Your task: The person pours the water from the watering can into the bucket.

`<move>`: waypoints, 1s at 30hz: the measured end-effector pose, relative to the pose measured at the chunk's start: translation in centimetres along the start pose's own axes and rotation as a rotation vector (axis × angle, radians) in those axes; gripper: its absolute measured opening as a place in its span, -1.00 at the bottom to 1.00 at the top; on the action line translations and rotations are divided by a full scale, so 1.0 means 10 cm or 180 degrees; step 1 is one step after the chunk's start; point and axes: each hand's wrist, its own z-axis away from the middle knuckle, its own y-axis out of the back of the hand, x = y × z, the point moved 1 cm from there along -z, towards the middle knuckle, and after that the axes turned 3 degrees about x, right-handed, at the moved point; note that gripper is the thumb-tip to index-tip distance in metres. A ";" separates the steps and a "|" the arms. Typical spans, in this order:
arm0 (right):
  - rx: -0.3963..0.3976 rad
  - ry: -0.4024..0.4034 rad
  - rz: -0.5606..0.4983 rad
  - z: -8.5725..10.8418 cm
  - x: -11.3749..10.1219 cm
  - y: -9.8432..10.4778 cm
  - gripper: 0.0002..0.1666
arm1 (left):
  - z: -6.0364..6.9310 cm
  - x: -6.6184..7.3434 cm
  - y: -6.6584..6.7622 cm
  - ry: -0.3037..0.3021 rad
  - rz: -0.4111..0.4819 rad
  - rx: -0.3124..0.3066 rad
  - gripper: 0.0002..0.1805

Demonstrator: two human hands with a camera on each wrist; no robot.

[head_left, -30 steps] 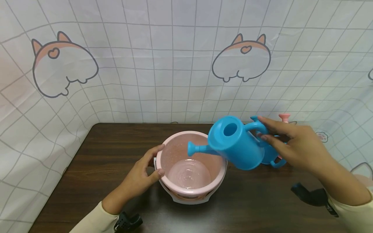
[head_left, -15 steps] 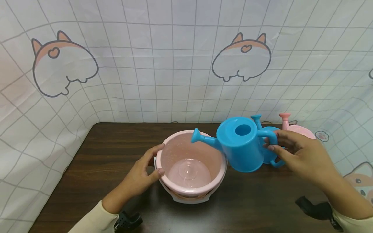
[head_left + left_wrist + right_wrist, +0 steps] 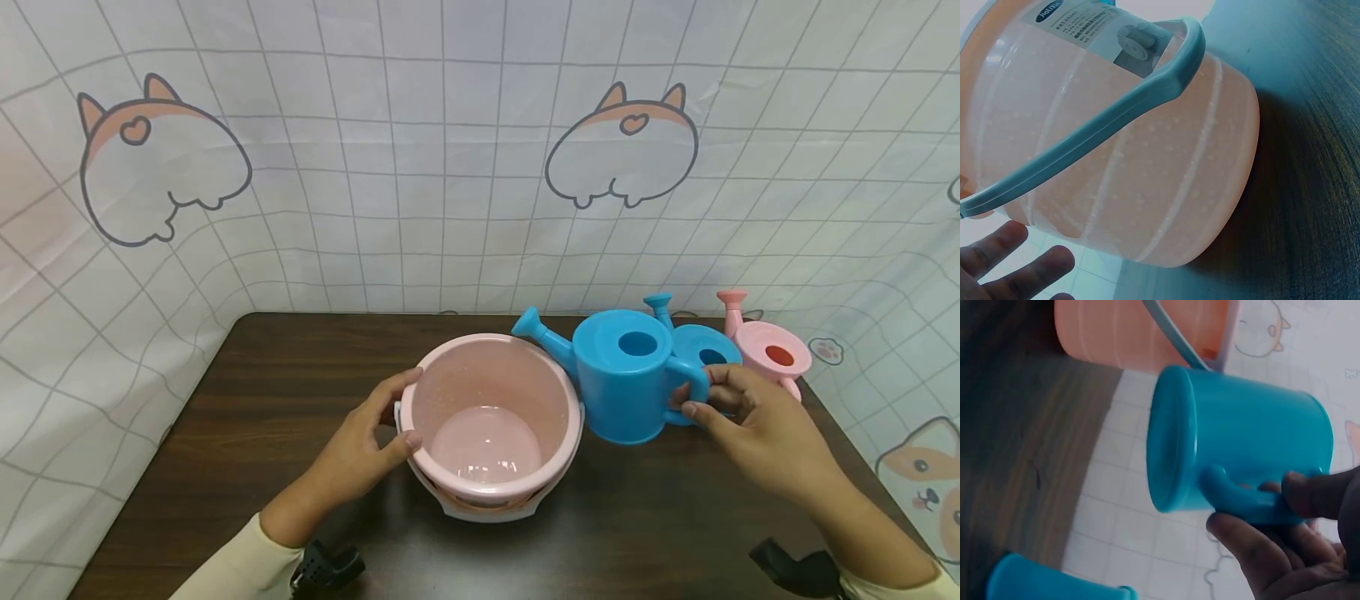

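The right grip (image 3: 761, 429) curls round the handle (image 3: 697, 377) of the blue watering can (image 3: 624, 387), just right of the pink bucket (image 3: 517, 392), whose rim (image 3: 491, 491) the left grip (image 3: 365, 437), spread, touches; the can looks light, stiff, perhaps slippery, best held there

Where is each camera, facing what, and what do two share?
Head: on the head, facing forward and down at pink bucket and held blue watering can; left hand, right hand, forearms show.
Left wrist: on left wrist, facing bucket's side and handle; left fingers show.
Right wrist: on right wrist, facing can's base and side; right hand shows.
Head and right wrist share can and bucket.
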 end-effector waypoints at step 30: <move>0.0587 -0.0705 -0.0215 -0.06 0.37 -0.76 -0.57 | 0.00 0.00 0.00 -0.0113 -0.0035 0.0040 -0.24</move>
